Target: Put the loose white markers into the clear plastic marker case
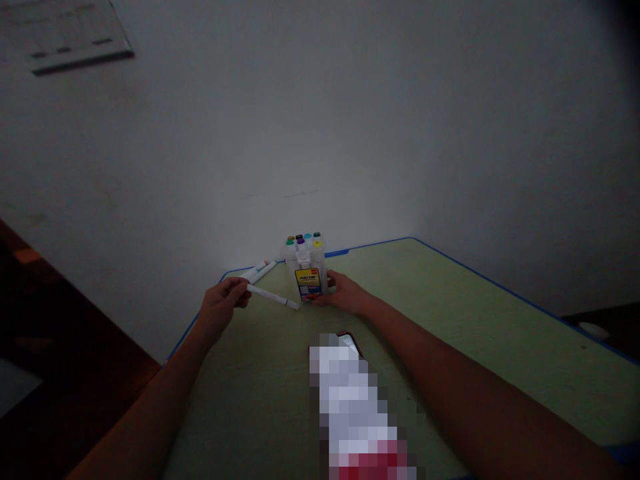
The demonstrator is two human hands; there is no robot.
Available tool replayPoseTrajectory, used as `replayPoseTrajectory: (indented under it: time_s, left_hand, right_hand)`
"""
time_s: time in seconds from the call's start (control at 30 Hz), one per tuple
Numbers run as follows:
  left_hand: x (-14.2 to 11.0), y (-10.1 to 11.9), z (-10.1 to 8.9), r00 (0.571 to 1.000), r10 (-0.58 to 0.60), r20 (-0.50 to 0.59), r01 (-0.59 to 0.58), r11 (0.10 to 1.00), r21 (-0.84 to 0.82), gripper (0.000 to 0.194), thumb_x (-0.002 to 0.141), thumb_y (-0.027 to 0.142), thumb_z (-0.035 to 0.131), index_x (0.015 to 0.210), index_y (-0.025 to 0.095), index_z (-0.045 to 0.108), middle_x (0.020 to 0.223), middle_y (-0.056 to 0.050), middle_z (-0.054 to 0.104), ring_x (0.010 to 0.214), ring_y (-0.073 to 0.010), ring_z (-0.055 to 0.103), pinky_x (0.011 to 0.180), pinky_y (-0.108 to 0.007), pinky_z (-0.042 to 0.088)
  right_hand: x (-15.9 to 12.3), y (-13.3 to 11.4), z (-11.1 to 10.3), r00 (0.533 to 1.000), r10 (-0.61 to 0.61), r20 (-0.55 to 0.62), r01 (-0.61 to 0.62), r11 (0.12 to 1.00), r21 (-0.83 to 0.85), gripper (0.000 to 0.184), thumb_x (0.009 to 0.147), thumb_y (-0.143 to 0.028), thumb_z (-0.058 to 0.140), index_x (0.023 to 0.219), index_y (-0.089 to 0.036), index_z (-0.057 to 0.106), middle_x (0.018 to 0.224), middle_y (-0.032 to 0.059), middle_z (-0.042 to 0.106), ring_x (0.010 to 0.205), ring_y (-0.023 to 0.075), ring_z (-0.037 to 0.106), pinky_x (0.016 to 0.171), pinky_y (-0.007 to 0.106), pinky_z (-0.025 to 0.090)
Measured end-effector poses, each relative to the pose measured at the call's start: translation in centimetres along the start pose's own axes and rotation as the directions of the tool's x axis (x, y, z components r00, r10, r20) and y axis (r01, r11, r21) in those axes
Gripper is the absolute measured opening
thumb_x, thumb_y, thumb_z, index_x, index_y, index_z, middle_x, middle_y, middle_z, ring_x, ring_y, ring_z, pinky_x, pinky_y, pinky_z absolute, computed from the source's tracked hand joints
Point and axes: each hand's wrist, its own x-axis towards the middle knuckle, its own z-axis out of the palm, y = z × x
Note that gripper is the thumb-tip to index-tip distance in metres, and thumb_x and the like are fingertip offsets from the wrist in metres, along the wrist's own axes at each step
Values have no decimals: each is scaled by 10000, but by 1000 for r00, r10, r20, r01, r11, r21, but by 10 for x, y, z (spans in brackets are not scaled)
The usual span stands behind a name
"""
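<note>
Above tabletop point(425, 280) | left hand point(225, 300) outstretched, fingers pinching white marker point(273, 297) | right hand point(347, 293) low, fingers apparently clasping clear case point(308, 280)

Marker case point(307, 275), fine print point(304, 291) illegible

Dim light greys the wall point(350, 133); the upper right corner is black, and coarse pixelation masks part of the counter point(450, 307).

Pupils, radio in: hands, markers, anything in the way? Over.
Left hand holding white marker. Right hand steadying upright marker case. Loose markers beyond left hand, not blocking the case.
</note>
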Motion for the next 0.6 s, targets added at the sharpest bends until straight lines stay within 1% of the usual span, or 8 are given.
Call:
replayPoseTrajectory:
  time_s: [0.1,0.2,0.37,0.5,0.6]
  left_hand:
    - [-1,1,1,1000,-9,7,9,1000,-2,335,631,415,654,786,122,600,622,-22,593,561,-132,540,555,-265,454]
    - [-1,2,1,1000,-7,3,7,1000,-7,347,629,424,656,785,120,598,622,-19,589,564,-128,533,557,-260,449]
    - [-1,2,2,1000,-10,7,10,1000,-13,354,624,424,659,789,117,596,617,-17,587,562,-128,528,550,-259,447]
    - [-2,2,2,1000,-3,15,4,1000,-22,344,634,416,657,792,116,597,619,-16,589,564,-123,524,550,-252,445]
    - [-1,1,2,1000,-1,21,2,1000,-23,334,641,412,659,792,120,600,623,-14,589,570,-121,528,554,-249,448]
  right_hand:
    - [0,2,0,1000,7,-6,-7,1000,-12,639,549,-305,762,1129,-195,516,1083,72,616,1005,239,572,872,381,445]
    - [0,1,0,1000,17,3,-17,1000,3,639,541,-293,768,1121,-196,517,1067,65,621,980,232,583,865,378,451]
    - [-1,-3,-1,999,24,23,-24,999,39,624,541,-245,768,1106,-164,516,1059,86,620,942,222,595,845,364,463]
    - [-3,-5,-1,999,29,24,-29,999,26,626,544,-234,765,1113,-156,515,1060,91,621,959,232,589,862,380,452]
    - [-3,-6,-1,1000,21,17,-21,999,36,599,540,-229,767,1086,-162,530,1041,85,632,929,224,604,844,367,465]
